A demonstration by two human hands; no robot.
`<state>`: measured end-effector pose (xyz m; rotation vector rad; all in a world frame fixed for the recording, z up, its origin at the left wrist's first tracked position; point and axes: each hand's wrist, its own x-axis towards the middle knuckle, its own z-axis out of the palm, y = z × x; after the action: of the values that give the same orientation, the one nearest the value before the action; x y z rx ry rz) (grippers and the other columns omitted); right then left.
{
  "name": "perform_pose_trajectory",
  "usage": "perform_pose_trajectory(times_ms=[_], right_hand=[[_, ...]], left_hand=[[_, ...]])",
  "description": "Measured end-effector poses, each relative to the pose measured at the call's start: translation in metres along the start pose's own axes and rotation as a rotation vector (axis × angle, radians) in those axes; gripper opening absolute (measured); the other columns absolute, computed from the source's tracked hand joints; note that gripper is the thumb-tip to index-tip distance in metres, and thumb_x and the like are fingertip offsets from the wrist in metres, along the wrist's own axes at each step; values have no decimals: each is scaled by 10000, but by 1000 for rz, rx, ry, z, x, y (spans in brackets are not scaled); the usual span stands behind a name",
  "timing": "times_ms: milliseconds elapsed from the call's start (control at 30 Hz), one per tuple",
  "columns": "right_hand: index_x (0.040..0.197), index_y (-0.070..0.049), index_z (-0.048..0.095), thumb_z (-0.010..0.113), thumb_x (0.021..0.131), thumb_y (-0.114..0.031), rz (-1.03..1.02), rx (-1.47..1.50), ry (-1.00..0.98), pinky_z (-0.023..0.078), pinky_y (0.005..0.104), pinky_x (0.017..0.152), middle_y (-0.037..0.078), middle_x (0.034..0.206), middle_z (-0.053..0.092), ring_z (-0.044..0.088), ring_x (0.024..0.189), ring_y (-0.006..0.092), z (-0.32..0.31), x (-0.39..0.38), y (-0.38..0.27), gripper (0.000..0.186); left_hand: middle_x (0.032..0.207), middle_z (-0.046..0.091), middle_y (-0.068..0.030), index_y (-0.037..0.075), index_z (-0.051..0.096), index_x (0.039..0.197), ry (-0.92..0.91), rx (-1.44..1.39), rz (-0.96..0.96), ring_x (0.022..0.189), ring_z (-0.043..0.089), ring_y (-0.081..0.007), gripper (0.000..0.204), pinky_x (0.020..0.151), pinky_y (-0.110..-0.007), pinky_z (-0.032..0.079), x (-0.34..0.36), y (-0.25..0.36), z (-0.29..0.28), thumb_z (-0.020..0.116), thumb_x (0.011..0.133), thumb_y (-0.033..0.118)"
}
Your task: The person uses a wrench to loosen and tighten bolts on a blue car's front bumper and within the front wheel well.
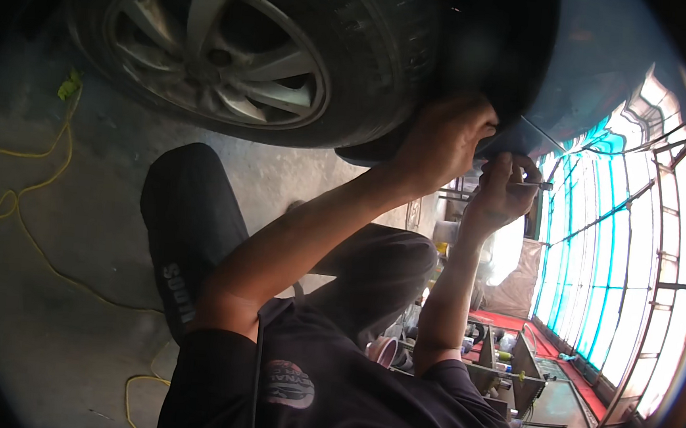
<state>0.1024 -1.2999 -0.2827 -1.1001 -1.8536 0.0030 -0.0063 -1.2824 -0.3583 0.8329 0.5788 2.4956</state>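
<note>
The dark car body panel (pixel 600 65) curves down beside the wheel with its tyre (pixel 369 65) and silver alloy rim (pixel 210 62). My left hand (pixel 444 137) reaches to the lower edge of the wheel arch, its fingers curled in. Whatever they grip there is hidden. Just to its right and a little lower, my right hand (pixel 503 195) is raised under the panel's edge, thumb and fingers pinched together. A thin, short metal rod with a dark end (pixel 548 186) sticks out from this hand; its kind is unclear.
A yellow cord (pixel 66 139) winds over the concrete floor (pixel 95 236) at the left. Lower right, a metal tray (pixel 523 370) holds bottles and small items. A barred window (pixel 610 256) glares at the right. My bent knees (pixel 403 258) are below the wheel.
</note>
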Motion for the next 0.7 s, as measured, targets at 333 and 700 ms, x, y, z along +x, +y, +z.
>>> perform_pose_trajectory(times_ms=[333, 700], right_hand=[[1034, 15, 559, 668, 969, -100, -43, 70, 16, 363, 208, 534, 65, 779, 635, 537, 634, 72, 2, -3, 6, 172], [1050, 8, 557, 663, 970, -63, -15, 66, 23, 409, 222, 570, 59, 790, 633, 557, 649, 86, 1, -3, 8, 150]], left_hand=[[821, 714, -42, 7, 697, 976, -171, 117, -46, 701, 643, -89, 88, 635, -284, 507, 1, 1, -10, 728, 897, 26], [858, 729, -85, 0, 700, 956, -136, -147, -307, 782, 697, -122, 78, 685, -275, 546, 7, 8, -8, 740, 899, 36]])
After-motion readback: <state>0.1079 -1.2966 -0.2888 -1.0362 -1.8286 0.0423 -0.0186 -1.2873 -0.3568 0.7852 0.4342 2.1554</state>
